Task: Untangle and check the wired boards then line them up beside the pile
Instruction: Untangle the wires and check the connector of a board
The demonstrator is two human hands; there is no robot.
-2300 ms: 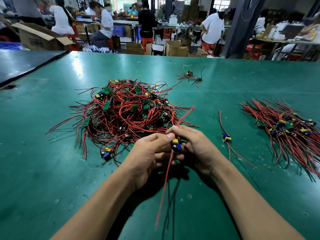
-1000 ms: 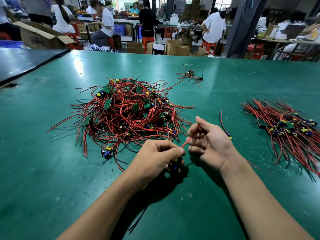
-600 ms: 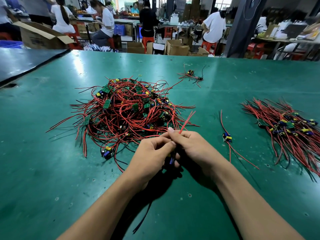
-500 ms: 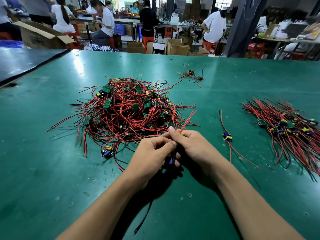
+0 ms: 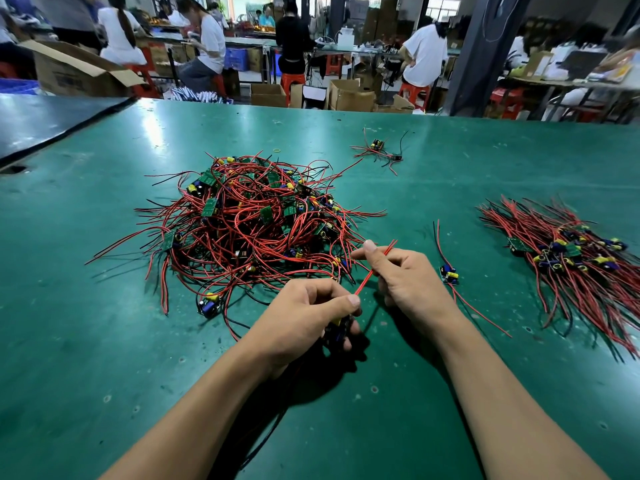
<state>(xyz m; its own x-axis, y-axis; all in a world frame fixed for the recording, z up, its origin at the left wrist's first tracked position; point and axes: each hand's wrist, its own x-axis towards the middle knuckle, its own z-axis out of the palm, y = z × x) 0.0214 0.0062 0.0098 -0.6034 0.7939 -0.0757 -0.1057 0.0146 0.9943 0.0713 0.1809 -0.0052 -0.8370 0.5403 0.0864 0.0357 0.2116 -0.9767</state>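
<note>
Head view: a small board (image 5: 337,332), of which only yellow and blue parts can be made out, is gripped in the left hand (image 5: 304,317), with the fingers curled round it and the thumb laid across the top where the red leads (image 5: 369,273) leave it. The leads are pinched further along by the right hand (image 5: 405,278): thumb and curled fingers are closed on them, the forefinger is stretched out, and the free ends poke out past the knuckles. The leads are drawn straight and taut between the two hands, judged to be done so that kinks are pulled out and the joint at the board can be tested and looked over. A dark lead seems to hang below the left hand, though it is mostly lost in shadow. The work is held low over the green table (image 5: 104,341), just in front of the tangled pile (image 5: 249,220), from which boards are presumably taken one at a time. To the right a single board (image 5: 449,273) is laid with its leads stretched out along the table. Further right a sorted bundle (image 5: 561,251) lies with its leads combed one way, so the held board is probably meant to be set down beside these. A small cluster (image 5: 379,150) is set apart at the far side; the reason cannot be told.
</note>
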